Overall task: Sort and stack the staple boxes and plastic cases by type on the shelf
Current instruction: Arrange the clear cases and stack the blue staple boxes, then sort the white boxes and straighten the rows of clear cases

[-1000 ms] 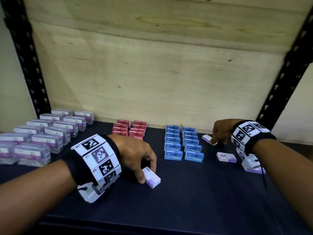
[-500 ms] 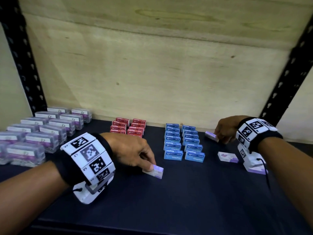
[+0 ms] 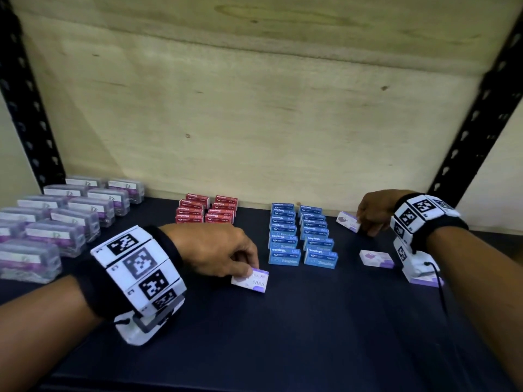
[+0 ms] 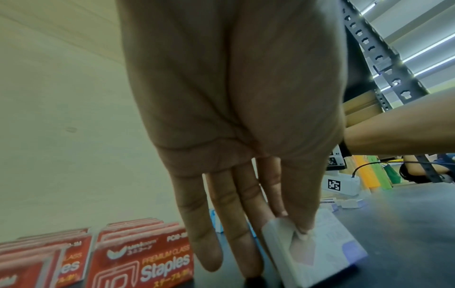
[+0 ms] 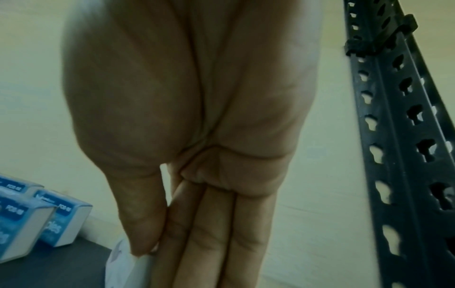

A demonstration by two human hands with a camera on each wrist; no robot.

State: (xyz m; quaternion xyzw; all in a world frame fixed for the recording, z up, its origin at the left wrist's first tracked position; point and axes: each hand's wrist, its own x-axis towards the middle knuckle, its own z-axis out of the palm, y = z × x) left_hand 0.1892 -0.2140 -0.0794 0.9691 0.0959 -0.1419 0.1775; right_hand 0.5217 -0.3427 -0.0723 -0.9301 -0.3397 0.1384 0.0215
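So from the head cam, the left hand (image 3: 215, 250) pinched a white-purple staple box (image 3: 250, 280) lying on the dark shelf (image 3: 311, 335). Left wrist cam: thumb on top of it. Right wrist cam (blurry): the right hand (image 5: 192, 136) pinched another white box (image 5: 123, 265) beside the blue boxes (image 5: 37, 218).

Both hands, left (image 3: 215, 250) and right (image 3: 373, 212), pinch with thumb and fingers.

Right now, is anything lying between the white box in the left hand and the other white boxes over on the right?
Yes. The two rows of blue staple boxes stand between the left hand's white box and the loose white box.
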